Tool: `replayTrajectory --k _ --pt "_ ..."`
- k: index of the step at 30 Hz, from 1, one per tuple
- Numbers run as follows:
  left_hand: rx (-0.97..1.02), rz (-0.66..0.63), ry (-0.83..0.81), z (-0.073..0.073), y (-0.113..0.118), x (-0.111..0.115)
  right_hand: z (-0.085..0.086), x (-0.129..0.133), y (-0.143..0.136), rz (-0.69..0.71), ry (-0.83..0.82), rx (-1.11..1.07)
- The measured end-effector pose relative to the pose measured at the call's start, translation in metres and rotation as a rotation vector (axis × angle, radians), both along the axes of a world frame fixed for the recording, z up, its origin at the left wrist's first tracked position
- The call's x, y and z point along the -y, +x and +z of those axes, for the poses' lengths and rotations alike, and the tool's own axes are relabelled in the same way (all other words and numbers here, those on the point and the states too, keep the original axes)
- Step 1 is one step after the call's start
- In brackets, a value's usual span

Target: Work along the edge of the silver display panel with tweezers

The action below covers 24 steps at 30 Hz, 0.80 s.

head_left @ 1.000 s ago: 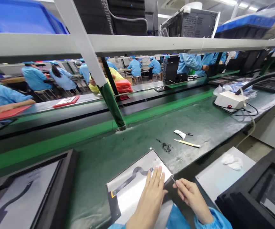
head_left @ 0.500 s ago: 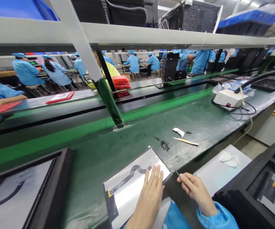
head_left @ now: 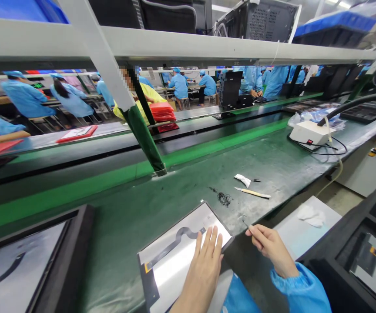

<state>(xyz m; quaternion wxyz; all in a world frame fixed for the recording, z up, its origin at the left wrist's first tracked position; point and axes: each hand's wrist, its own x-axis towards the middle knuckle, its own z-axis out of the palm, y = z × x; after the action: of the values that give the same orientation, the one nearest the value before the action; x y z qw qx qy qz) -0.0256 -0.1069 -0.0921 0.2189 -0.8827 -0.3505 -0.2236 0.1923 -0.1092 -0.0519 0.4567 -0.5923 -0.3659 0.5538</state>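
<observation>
At the near edge of the green surface, our left hand lies flat and open on a reflective panel; our right hand pinches a thin pointed tool just off its corner. Black scrapings suggest work underway. Beyond, blue-coated workers line the benches.

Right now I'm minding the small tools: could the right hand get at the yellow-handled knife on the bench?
Probably yes. The right hand pinches a thin tool, and the yellow-handled knife lies just beyond it on open green bench, nothing between. But its grip is occupied.
</observation>
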Motion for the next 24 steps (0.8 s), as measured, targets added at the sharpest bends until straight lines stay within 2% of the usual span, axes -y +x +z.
replayTrajectory --k 5,12,18,24 --pt "0.001 0.007 0.015 -0.001 0.001 0.0 0.003 -0.007 0.0 -0.005 0.025 0.011" --pt "0.039 0.092 -0.059 -0.018 0.004 0.006 0.007 -0.017 -0.001 -0.006 0.062 0.033" --pt "-0.034 0.041 -0.073 -0.015 -0.002 0.004 0.01 -0.027 0.0 0.01 0.084 0.059" --pt "0.02 0.073 -0.103 -0.014 0.002 0.007 0.013 -0.035 -0.002 0.025 0.094 0.08"
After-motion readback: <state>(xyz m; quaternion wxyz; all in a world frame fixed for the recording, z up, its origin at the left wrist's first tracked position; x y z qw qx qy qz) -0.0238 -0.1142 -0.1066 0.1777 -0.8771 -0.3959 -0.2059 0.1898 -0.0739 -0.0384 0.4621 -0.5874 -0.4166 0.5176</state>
